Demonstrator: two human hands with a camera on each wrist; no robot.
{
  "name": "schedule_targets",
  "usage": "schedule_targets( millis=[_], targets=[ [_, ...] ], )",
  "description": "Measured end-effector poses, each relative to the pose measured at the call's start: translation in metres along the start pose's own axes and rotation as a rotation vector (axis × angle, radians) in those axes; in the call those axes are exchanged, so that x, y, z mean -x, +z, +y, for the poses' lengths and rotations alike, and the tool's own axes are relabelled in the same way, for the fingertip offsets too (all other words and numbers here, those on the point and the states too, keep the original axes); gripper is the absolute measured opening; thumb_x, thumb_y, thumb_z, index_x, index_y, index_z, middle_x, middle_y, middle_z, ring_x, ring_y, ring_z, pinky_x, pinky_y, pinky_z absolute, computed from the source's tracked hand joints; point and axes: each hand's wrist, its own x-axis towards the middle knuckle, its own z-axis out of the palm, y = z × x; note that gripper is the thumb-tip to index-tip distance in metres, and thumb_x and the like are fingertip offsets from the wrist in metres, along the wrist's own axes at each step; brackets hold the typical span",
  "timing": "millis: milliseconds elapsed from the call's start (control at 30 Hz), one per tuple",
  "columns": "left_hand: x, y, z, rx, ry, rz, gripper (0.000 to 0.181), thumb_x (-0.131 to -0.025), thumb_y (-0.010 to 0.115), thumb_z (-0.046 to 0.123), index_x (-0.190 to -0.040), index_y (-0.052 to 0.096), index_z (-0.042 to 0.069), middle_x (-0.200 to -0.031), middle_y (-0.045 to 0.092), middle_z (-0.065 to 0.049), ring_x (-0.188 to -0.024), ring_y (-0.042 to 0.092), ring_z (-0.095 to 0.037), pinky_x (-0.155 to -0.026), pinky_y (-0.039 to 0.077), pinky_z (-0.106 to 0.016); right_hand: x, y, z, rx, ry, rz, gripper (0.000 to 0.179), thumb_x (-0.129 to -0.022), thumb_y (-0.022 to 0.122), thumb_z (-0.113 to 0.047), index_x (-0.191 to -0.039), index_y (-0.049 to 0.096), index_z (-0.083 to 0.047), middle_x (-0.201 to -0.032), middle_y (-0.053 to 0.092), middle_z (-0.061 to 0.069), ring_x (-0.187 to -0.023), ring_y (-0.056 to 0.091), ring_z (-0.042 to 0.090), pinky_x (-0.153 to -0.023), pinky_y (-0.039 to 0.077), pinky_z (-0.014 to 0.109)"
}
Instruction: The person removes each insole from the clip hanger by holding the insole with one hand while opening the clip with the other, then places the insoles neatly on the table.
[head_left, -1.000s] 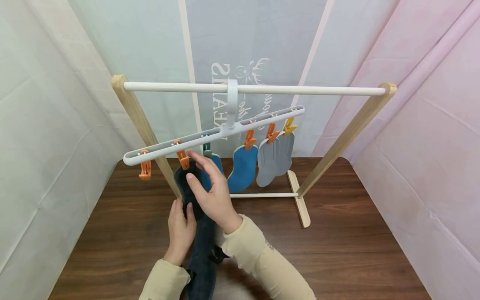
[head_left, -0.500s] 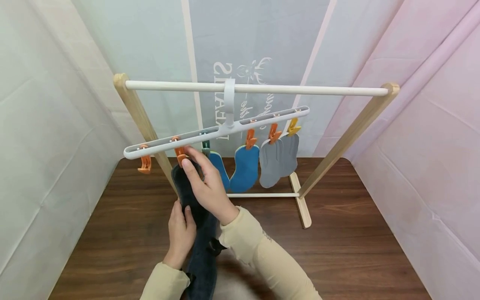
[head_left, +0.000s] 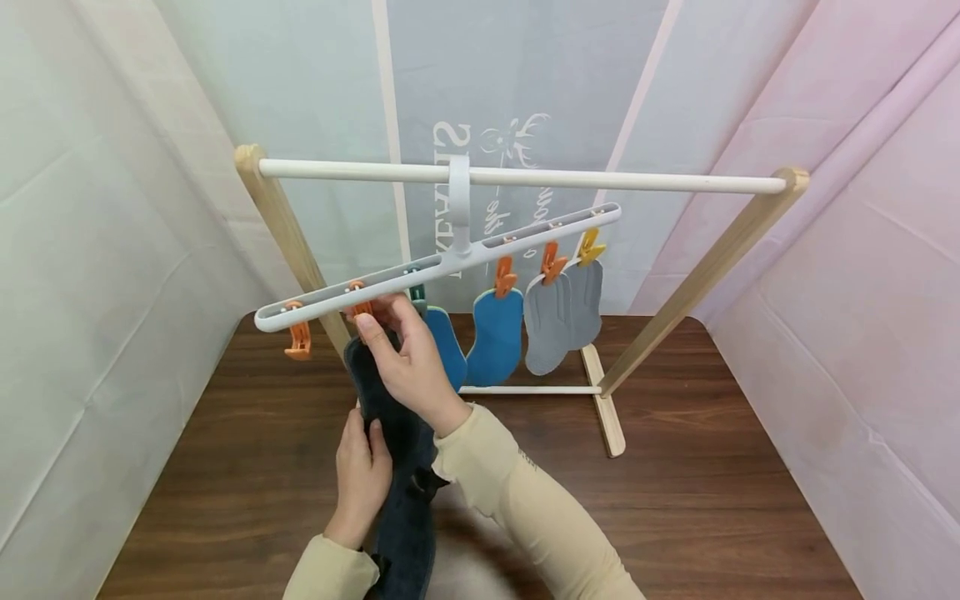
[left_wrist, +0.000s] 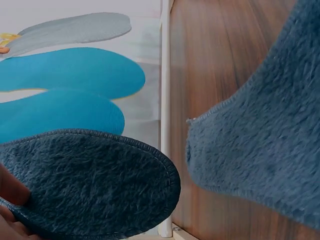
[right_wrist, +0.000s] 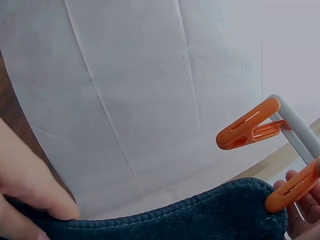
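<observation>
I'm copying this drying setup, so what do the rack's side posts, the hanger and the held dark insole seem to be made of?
Side posts: probably wood, smooth and matte, judging by the tan colour and faint grain.
Hanger: likely molded plastic, pale and smooth, with rounded edges.
Dark insole: plush, fleece-like fabric, with visible soft pile and a stitched edge; exact fibre unclear.

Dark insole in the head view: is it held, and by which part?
The left hand holds the dark insole by its side edge, partway along; the right hand grips the orange clip at the insole's top end.
</observation>
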Motion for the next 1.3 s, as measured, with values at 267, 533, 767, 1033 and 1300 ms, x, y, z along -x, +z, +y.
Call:
schedule_targets(
  millis=[267,533,767,1033,1300],
  targets=[
    [0.021,0.005,-0.003,0.001,-0.035,-0.041,0.003,-0.093,0.050,-0.007,-0.094,0.052,-0.006,-0.078,0.052,-0.014,-0.067,0.050,-0.023,-0.057,0.040,-0.032,-0.002,-0.001,0.004,-0.122,0.024,0.043,0.030,-0.099,0.047,0.000,-0.129,0.048,0.005,-0.111,0.059,0.030,-0.096,0.059,0.015,-0.077,0.047,0.021],
    [0.032,0.004,-0.006,-0.007,-0.071,-0.061,0.003,-0.092,0.051,-0.008,-0.093,0.052,-0.006,-0.076,0.052,-0.012,-0.067,0.053,-0.024,-0.059,0.041,-0.035,-0.003,-0.003,0.006,-0.179,0.048,0.027,0.032,-0.100,0.047,-0.002,-0.131,0.048,0.005,-0.116,0.056,0.030,-0.108,0.061,0.024,-0.093,0.050,0.031],
    [0.036,-0.004,-0.006,-0.025,-0.162,-0.121,0.002,-0.094,0.050,-0.005,-0.092,0.052,-0.004,-0.076,0.050,-0.010,-0.067,0.049,-0.019,-0.059,0.039,-0.030,0.001,-0.003,0.006,-0.234,0.060,0.015,0.036,-0.098,0.048,0.001,-0.134,0.044,0.006,-0.129,0.051,0.030,-0.122,0.051,0.042,-0.105,0.045,0.034],
    [0.045,-0.012,-0.008,-0.030,-0.248,-0.169,0.013,-0.095,0.048,-0.002,-0.106,0.054,-0.004,-0.094,0.060,-0.019,-0.086,0.062,-0.033,-0.071,0.049,-0.042,0.001,0.000,0.010,-0.274,0.063,-0.019,0.041,-0.100,0.046,-0.003,-0.141,0.038,0.003,-0.138,0.045,0.028,-0.128,0.045,0.043,-0.108,0.041,0.038],
    [0.050,-0.016,-0.009,0.003,-0.325,-0.233,0.021,-0.094,0.046,0.000,-0.113,0.055,-0.004,-0.106,0.064,-0.022,-0.095,0.063,-0.036,-0.076,0.050,-0.043,0.001,-0.001,0.010,-0.213,0.109,0.002,0.043,-0.101,0.048,-0.010,-0.142,0.040,-0.002,-0.142,0.044,0.020,-0.130,0.048,0.031,-0.106,0.043,0.033]
  ],
)
